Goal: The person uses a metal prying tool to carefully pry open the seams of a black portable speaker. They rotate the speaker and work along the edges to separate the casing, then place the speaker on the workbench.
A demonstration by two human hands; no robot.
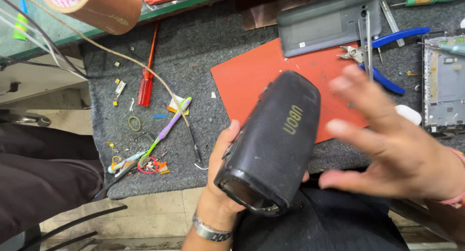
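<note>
A black cylindrical speaker (271,144) wrapped in mesh fabric is held over the person's lap, just off the near edge of the bench. The left hand (220,183) cups it from below, fingers wrapped around its left side, a metal watch on the wrist. The right hand (387,139) hovers just beside the speaker's right side, fingers spread and blurred, gripping nothing. The speaker's near end looks open or missing its cap, showing a dark hollow; the rest of the body appears closed, so any opening up seems barely begun.

Behind the speaker, an orange mat (271,72) lies on the grey felt bench top (193,52). At the far right, blue-handled pliers (387,57) and tweezers (368,38) rest near a grey phone back cover (324,23) and a stripped phone frame (443,81). Towards the left edge lie a red screwdriver (145,84), a purple-and-green toothbrush (167,130) and small scraps. A roll of brown tape (92,6) sits at the far left corner.
</note>
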